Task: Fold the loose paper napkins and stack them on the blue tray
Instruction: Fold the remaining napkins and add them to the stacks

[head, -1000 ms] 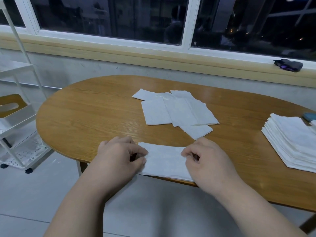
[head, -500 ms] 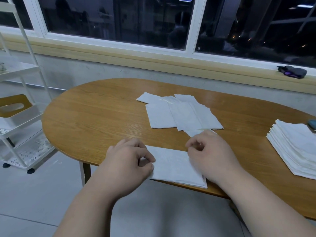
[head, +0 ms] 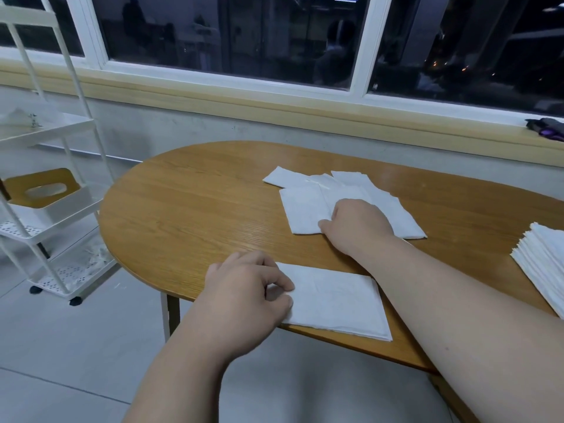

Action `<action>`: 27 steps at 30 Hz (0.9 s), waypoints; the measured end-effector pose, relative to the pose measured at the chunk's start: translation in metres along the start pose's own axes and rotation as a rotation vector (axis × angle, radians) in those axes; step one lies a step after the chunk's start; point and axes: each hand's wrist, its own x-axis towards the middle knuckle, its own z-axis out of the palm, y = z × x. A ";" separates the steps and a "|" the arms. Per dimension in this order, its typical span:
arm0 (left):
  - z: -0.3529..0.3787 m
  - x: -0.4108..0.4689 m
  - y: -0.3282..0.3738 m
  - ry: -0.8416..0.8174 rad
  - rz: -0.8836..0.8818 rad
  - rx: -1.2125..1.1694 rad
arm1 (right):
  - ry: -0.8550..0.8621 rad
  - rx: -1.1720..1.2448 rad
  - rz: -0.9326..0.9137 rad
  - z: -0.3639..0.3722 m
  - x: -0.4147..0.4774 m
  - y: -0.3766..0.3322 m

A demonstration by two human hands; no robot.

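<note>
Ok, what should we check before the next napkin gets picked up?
1. Left hand pinches the folded napkin: ok.
2. Right hand touches the loose napkins: ok.
3. Right hand has caught just one sheet: cannot tell.
4. Stack at the right looks neat: ok.
5. Blue tray under the stack: cannot tell, none visible.

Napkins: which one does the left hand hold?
The single napkin at the near table edge; the left hand pinches its left end. The other loose ones overlap farther back, under the right hand.
</note>
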 end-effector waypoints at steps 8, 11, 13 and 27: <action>0.001 0.001 -0.001 0.004 0.014 -0.002 | 0.073 0.318 0.004 -0.007 -0.008 -0.002; 0.001 0.001 0.000 0.008 0.013 -0.002 | 0.118 0.420 0.004 -0.009 -0.013 0.003; 0.001 0.001 0.001 0.007 0.014 -0.003 | 0.119 0.436 0.003 -0.010 -0.015 0.008; 0.000 0.000 0.002 -0.001 0.007 -0.004 | 0.208 0.399 -0.019 -0.015 -0.022 0.027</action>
